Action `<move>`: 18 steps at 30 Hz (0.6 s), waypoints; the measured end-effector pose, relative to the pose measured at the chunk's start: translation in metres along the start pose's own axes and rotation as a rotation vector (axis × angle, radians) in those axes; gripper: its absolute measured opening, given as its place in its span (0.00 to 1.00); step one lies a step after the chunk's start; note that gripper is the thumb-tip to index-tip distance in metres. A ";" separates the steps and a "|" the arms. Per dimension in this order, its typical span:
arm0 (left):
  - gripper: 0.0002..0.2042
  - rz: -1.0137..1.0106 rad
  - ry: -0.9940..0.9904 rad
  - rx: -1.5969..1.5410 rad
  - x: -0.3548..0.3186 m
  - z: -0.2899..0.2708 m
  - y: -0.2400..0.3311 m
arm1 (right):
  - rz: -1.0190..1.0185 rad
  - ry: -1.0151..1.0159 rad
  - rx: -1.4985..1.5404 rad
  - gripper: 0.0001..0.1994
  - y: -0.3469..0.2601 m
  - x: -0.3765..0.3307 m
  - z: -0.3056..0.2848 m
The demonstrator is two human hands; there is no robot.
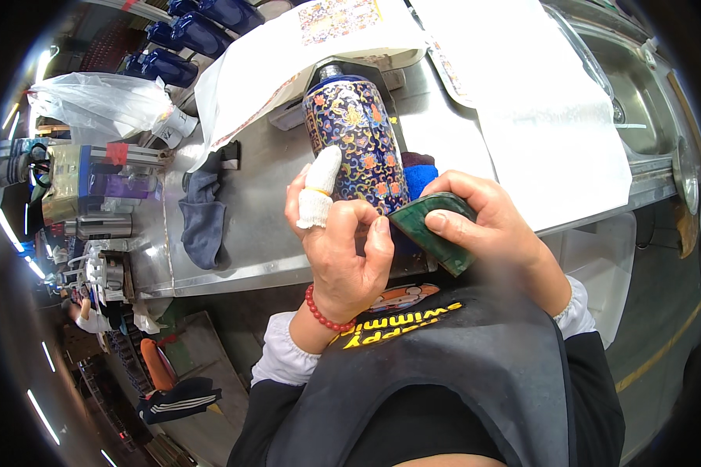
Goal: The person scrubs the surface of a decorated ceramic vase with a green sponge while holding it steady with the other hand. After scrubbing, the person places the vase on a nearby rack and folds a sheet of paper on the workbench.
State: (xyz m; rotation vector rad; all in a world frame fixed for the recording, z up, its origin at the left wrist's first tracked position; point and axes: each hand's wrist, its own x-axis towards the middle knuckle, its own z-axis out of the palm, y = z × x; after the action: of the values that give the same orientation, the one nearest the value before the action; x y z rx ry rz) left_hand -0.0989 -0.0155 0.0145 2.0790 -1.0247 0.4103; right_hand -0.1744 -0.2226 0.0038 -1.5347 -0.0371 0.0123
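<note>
A dark blue cylinder vessel (356,140) with colourful floral pattern lies on the metal workbench (257,226), its near end at my hands. My left hand (341,241) grips that near end; its index finger wears a white cloth cot, and a red bead bracelet circles the wrist. My right hand (491,229) holds a dark green flat block (432,229) pressed against the vessel's lower end.
White paper sheets (537,101) with printed pattern strips cover the bench's far side. A grey-blue rag (202,218) hangs at the bench's left. Blue vessels (187,39) stand far left by a plastic bag (101,97). A metal sink (639,93) is at right.
</note>
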 end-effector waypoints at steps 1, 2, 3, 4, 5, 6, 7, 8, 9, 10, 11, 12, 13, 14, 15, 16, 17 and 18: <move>0.04 -0.003 0.003 0.001 0.000 0.000 0.000 | -0.008 -0.002 0.003 0.11 0.000 0.000 0.000; 0.04 -0.006 0.006 0.002 0.000 0.001 -0.001 | -0.007 -0.005 0.006 0.11 0.000 -0.001 -0.001; 0.05 -0.011 0.008 0.000 0.000 0.001 -0.001 | -0.005 -0.008 0.015 0.11 -0.001 -0.001 -0.001; 0.06 -0.018 0.007 -0.013 0.000 0.001 -0.002 | -0.008 -0.018 0.020 0.11 0.000 -0.001 -0.001; 0.07 -0.027 0.006 -0.029 0.000 0.001 -0.002 | -0.012 -0.030 0.031 0.11 0.000 -0.001 0.000; 0.08 -0.036 0.006 -0.045 -0.001 0.001 -0.003 | -0.014 -0.045 0.048 0.11 0.000 -0.001 0.000; 0.09 -0.039 0.002 -0.055 -0.001 0.000 -0.003 | -0.056 -0.043 0.005 0.10 0.000 -0.001 0.001; 0.10 -0.041 -0.002 -0.065 -0.002 0.000 -0.004 | -0.096 -0.044 -0.032 0.10 0.001 0.000 0.002; 0.11 -0.044 -0.007 -0.076 -0.003 0.000 -0.005 | -0.123 -0.045 -0.057 0.10 0.001 0.000 0.002; 0.12 -0.049 -0.003 -0.093 -0.003 0.000 -0.006 | -0.116 -0.040 -0.058 0.10 0.001 0.001 0.003; 0.13 -0.053 0.002 -0.109 -0.004 0.000 -0.006 | -0.097 -0.035 -0.047 0.10 0.002 0.001 0.004; 0.14 -0.061 0.006 -0.130 -0.005 0.001 -0.007 | -0.086 -0.037 -0.029 0.10 0.002 0.001 0.004; 0.15 -0.062 0.006 -0.131 -0.006 0.001 -0.007 | -0.090 -0.026 -0.039 0.10 0.002 0.002 0.004; 0.15 -0.069 0.006 -0.137 -0.007 0.000 -0.007 | -0.101 -0.022 -0.042 0.10 0.002 0.003 0.005; 0.15 -0.081 0.004 -0.149 -0.008 0.000 -0.007 | -0.112 -0.016 -0.038 0.10 0.002 0.003 0.005; 0.16 -0.075 -0.003 -0.133 -0.009 0.000 -0.008 | -0.119 -0.013 -0.048 0.10 0.002 0.004 0.005; 0.16 -0.074 -0.012 -0.122 -0.009 -0.001 -0.008 | -0.127 -0.008 -0.050 0.10 0.002 0.004 0.006; 0.16 -0.071 -0.020 -0.121 -0.009 -0.002 -0.008 | -0.133 -0.003 -0.046 0.10 0.002 0.005 0.006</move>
State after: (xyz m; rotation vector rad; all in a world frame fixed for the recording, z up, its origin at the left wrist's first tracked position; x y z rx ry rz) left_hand -0.0983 -0.0066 0.0067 2.0080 -0.9607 0.2852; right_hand -0.1699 -0.2166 0.0021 -1.5758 -0.1425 -0.0926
